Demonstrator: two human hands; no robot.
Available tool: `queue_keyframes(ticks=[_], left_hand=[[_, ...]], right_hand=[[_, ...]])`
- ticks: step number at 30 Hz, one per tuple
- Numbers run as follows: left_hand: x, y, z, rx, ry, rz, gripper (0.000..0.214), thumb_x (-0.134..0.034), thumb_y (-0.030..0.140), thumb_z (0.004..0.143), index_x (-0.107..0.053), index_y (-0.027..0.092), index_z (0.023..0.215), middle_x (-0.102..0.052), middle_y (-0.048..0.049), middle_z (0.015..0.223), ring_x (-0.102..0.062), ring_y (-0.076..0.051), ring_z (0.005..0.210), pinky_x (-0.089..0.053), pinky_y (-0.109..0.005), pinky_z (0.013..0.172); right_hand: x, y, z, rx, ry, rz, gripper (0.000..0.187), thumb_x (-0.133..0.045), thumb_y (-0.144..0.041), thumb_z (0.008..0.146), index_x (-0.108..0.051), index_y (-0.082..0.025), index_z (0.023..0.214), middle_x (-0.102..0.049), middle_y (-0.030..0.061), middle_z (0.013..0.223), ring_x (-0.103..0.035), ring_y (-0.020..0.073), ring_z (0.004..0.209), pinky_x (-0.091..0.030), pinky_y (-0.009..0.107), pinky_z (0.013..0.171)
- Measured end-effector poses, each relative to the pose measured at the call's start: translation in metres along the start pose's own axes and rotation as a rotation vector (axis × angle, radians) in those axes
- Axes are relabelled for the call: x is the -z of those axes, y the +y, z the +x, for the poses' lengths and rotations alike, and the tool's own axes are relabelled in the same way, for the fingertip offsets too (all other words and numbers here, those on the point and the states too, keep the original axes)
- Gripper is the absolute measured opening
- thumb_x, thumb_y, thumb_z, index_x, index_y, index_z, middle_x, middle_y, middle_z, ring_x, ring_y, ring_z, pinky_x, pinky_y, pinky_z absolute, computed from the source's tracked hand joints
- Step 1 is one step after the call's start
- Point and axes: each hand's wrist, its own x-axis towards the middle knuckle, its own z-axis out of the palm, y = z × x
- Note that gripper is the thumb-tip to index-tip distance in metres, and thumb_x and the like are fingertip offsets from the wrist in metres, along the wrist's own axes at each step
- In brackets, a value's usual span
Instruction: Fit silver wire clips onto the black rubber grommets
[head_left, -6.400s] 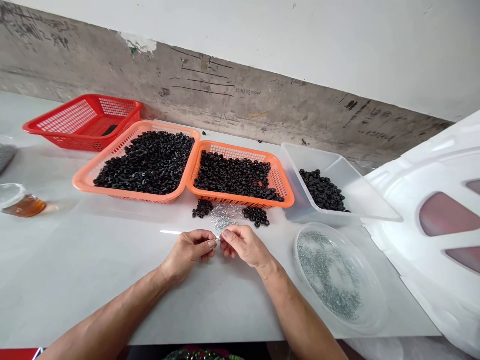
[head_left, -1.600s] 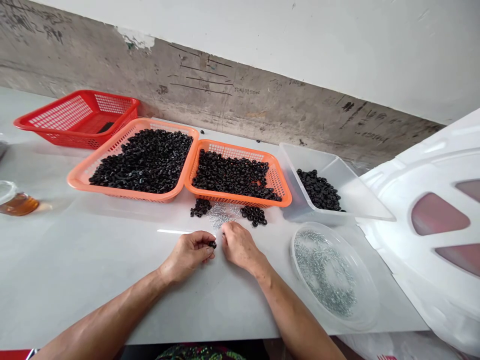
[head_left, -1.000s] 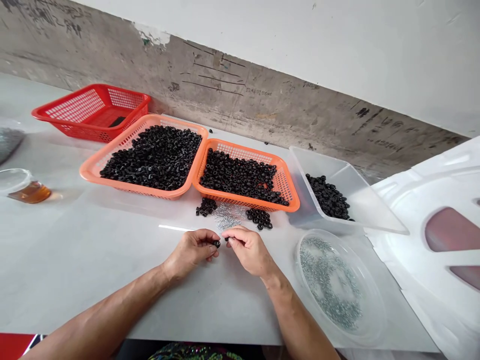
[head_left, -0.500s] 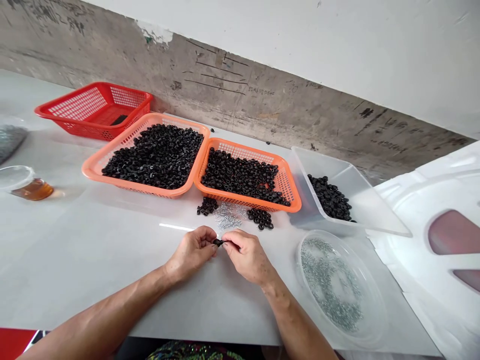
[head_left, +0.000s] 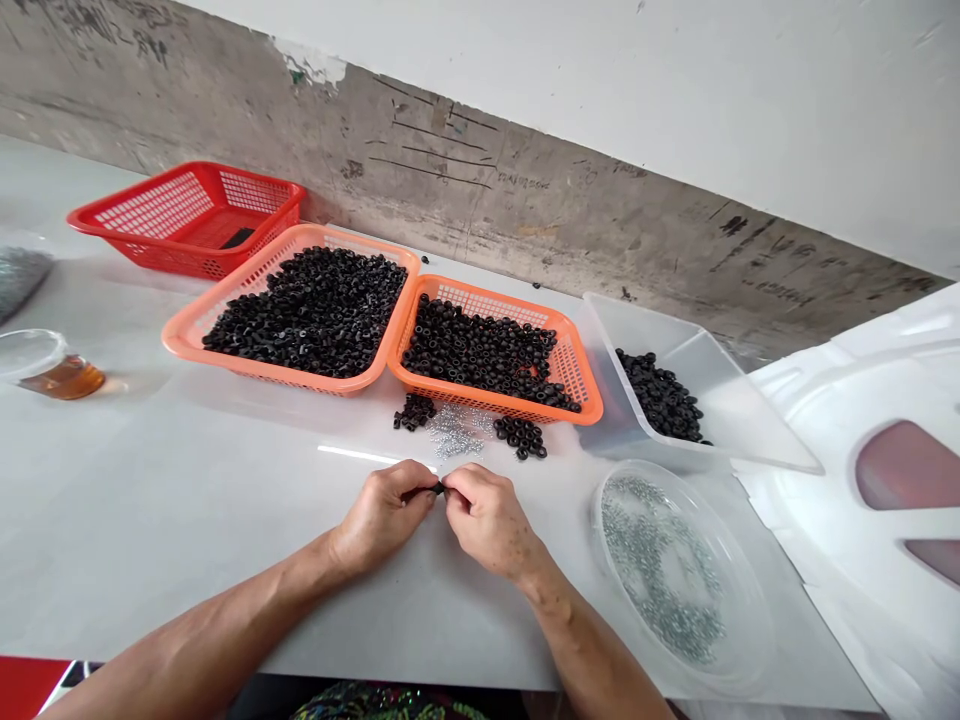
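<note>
My left hand and my right hand meet fingertip to fingertip over the white table. Both are pinched shut on one small black ring held between them. Just beyond the fingers lie a scatter of small silver metal pieces and two little heaps of black rings, the right-hand heap being closer to my right hand.
Two orange baskets of black rings sit behind, with a red basket at far left. A clear tub holds more rings; a clear round dish holds silver pieces. A jar lid with amber liquid lies left. White foam fills the right.
My right hand left the silver scatter and came to my left hand. Both hands have closed together on the black ring that the left held alone.
</note>
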Motion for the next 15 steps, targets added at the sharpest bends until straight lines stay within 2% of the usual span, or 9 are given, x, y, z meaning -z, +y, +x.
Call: queue_keyframes(ticks=[3, 6, 11, 15], left_hand=[[0.001, 0.001, -0.001, -0.058, -0.030, 0.039, 0.018, -0.048, 0.010, 0.073, -0.065, 0.017, 0.074, -0.062, -0.0011, 0.071, -0.054, -0.015, 0.067, -0.043, -0.026, 0.064], [0.003, 0.003, -0.002, -0.066, -0.073, 0.062, 0.018, -0.047, 0.008, 0.073, -0.064, 0.017, 0.073, -0.059, -0.0005, 0.069, -0.051, -0.014, 0.066, -0.041, -0.025, 0.062], [0.004, 0.006, -0.002, 0.075, -0.109, -0.007, 0.019, -0.047, 0.009, 0.071, -0.064, 0.016, 0.071, -0.059, -0.0001, 0.067, -0.051, -0.014, 0.065, -0.040, -0.025, 0.061], [0.004, 0.004, -0.002, 0.203, -0.077, -0.066, 0.019, -0.047, 0.008, 0.066, -0.065, 0.016, 0.068, -0.059, 0.0000, 0.062, -0.052, -0.015, 0.062, -0.041, -0.025, 0.059]], right_hand=[[0.001, 0.002, 0.001, -0.021, -0.015, 0.053, 0.022, -0.043, -0.004, 0.072, -0.059, -0.019, 0.070, -0.057, 0.0024, 0.067, -0.053, 0.0138, 0.063, -0.044, 0.025, 0.060], [0.003, 0.007, 0.003, -0.109, -0.081, 0.194, 0.022, -0.046, -0.005, 0.072, -0.063, -0.018, 0.072, -0.061, 0.0012, 0.068, -0.055, 0.0123, 0.062, -0.044, 0.022, 0.058], [0.000, 0.012, 0.008, -0.252, -0.184, 0.332, 0.019, -0.049, -0.007, 0.070, -0.066, -0.016, 0.072, -0.061, -0.0007, 0.061, -0.052, 0.0102, 0.053, -0.040, 0.019, 0.049], [-0.008, 0.003, 0.007, -0.164, -0.129, 0.187, 0.018, -0.048, -0.005, 0.071, -0.062, -0.016, 0.066, -0.060, 0.0014, 0.062, -0.052, 0.0115, 0.057, -0.039, 0.021, 0.051]])
